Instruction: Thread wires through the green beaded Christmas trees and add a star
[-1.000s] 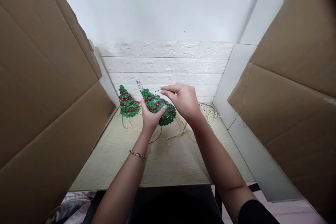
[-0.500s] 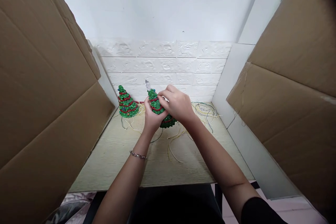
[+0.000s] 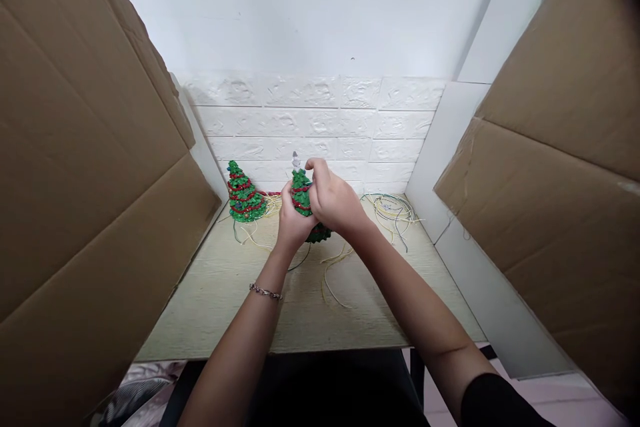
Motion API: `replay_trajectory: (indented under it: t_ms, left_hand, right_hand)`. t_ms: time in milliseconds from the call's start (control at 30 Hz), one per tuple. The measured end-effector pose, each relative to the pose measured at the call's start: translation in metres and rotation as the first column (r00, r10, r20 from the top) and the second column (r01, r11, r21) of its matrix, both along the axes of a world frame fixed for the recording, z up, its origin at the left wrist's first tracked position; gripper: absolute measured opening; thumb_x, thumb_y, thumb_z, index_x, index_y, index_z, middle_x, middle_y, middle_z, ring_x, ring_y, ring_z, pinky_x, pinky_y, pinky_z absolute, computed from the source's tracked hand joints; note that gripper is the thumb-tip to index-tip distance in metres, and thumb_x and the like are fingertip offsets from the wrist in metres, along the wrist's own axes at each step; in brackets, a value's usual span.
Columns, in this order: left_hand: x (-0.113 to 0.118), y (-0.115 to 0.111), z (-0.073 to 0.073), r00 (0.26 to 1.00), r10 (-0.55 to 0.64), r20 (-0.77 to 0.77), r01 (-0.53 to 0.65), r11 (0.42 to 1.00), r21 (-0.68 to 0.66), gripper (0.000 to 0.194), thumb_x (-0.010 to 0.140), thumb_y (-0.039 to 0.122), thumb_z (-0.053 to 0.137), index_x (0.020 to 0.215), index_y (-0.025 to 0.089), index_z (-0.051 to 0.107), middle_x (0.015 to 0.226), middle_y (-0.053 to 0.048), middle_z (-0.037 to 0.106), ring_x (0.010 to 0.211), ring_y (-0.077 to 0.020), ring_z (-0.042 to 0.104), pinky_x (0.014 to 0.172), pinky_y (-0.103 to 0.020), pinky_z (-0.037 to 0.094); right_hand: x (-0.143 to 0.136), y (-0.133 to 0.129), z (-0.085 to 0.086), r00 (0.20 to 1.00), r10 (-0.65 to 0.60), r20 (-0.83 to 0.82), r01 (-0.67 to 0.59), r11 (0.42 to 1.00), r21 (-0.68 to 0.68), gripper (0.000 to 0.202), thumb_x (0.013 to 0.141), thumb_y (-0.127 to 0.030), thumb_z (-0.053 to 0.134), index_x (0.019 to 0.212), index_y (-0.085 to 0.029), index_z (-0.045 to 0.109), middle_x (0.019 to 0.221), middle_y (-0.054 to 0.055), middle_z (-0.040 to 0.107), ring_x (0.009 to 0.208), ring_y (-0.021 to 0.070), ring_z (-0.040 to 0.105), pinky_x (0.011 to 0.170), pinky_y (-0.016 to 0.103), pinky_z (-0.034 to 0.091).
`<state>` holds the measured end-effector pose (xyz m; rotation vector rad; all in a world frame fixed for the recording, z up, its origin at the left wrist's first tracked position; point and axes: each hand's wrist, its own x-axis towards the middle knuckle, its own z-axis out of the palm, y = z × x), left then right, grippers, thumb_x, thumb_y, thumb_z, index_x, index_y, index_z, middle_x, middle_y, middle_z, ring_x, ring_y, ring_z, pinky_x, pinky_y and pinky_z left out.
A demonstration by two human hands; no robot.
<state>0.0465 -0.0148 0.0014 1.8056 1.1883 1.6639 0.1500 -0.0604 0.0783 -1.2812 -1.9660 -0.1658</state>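
A small green beaded Christmas tree with red garlands and a clear pointed topper is held above the table. My left hand wraps round its lower left side. Against its upper right side, my right hand is closed, index finger bent near the topper. The right fingertips are hidden, so what they pinch cannot be seen. Both hands cover part of the tree, though its dark green base shows below them. A second beaded Christmas tree stands upright at the back left of the table.
Coiled pale and dark cords lie at the back right of the wooden table. Loose pale strands trail below the hands. Cardboard panels rise at left and right, with a white brick-patterned wall behind.
The held tree has come more upright, its topper shifting right. My right hand has turned, its index finger lifting off the tree's front and curling near the top. The left hand keeps its grip.
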Motion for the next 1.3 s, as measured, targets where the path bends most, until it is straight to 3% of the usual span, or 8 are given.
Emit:
replay_trajectory:
  t_ms: [433,700,800,900,1033,1133,1300]
  left_hand:
    - [-0.001,0.001,-0.002,0.992,-0.012,-0.128,0.017,0.999,0.04,0.081,0.055,0.025,0.072,0.127,0.015,0.035,0.122,-0.016,0.052,0.113,-0.0285,0.051,0.092,-0.038,0.044]
    - [-0.004,0.004,-0.001,0.997,0.059,-0.042,-0.059,0.998,0.022,0.081,0.055,0.028,0.074,0.125,0.015,0.035,0.125,-0.017,0.05,0.116,-0.0286,0.049,0.095,-0.039,0.042]
    - [-0.005,0.006,-0.002,0.996,0.089,0.004,-0.089,0.996,-0.019,0.084,0.054,0.03,0.075,0.126,0.015,0.034,0.122,-0.016,0.052,0.114,-0.0281,0.051,0.095,-0.039,0.042]
    - [-0.007,0.008,-0.001,0.993,0.108,0.046,-0.106,0.993,-0.054,0.084,0.054,0.033,0.076,0.125,0.016,0.035,0.12,-0.015,0.053,0.112,-0.0275,0.052,0.095,-0.04,0.042]
    - [-0.008,0.009,-0.001,0.992,0.116,0.042,-0.114,0.993,-0.04,0.084,0.053,0.035,0.077,0.124,0.016,0.036,0.126,-0.016,0.049,0.118,-0.0281,0.047,0.1,-0.041,0.038]
    - [-0.008,0.007,0.0,0.993,0.118,0.001,-0.117,0.992,-0.042,0.085,0.054,0.036,0.076,0.125,0.015,0.034,0.125,-0.017,0.049,0.118,-0.0281,0.048,0.1,-0.04,0.038]
    - [-0.007,0.006,-0.001,0.992,0.101,-0.082,-0.1,0.995,0.006,0.084,0.057,0.033,0.074,0.128,0.014,0.033,0.127,-0.017,0.048,0.118,-0.0278,0.047,0.099,-0.039,0.039]
  right_hand:
    - [0.01,0.001,0.002,0.991,0.11,0.072,-0.1,0.987,-0.13,0.016,0.086,-0.018,0.026,0.096,-0.017,0.04,0.077,0.005,0.056,0.062,0.0153,0.046,0.056,0.025,0.029]
    - [0.01,0.011,-0.004,0.975,0.074,-0.207,-0.116,0.973,-0.199,0.021,0.085,-0.027,0.043,0.105,-0.018,0.044,0.081,0.003,0.06,0.07,0.0144,0.053,0.064,0.024,0.035]
    - [0.012,0.01,-0.003,0.967,0.073,-0.242,-0.142,0.949,-0.281,0.021,0.083,-0.035,0.05,0.097,-0.019,0.051,0.083,0.002,0.061,0.07,0.0135,0.054,0.063,0.023,0.036]
    - [0.017,0.007,0.001,0.964,0.084,-0.254,-0.17,0.924,-0.343,0.018,0.081,-0.033,0.054,0.091,-0.019,0.056,0.081,0.0,0.062,0.069,0.0121,0.054,0.06,0.022,0.035]
    - [0.021,0.008,0.003,0.964,0.063,-0.256,-0.138,0.948,-0.286,0.011,0.081,-0.023,0.052,0.084,-0.018,0.062,0.074,-0.001,0.063,0.069,0.0109,0.054,0.062,0.022,0.035]
    - [0.021,0.008,0.005,0.972,0.023,-0.233,-0.07,0.978,-0.196,0.016,0.083,-0.025,0.05,0.086,-0.019,0.065,0.076,0.0,0.064,0.071,0.0116,0.055,0.064,0.023,0.036]
    - [0.021,0.0,0.012,0.998,-0.059,0.015,0.06,0.994,-0.092,0.023,0.089,-0.022,0.044,0.09,-0.018,0.066,0.091,0.004,0.065,0.084,0.0147,0.056,0.073,0.026,0.036]
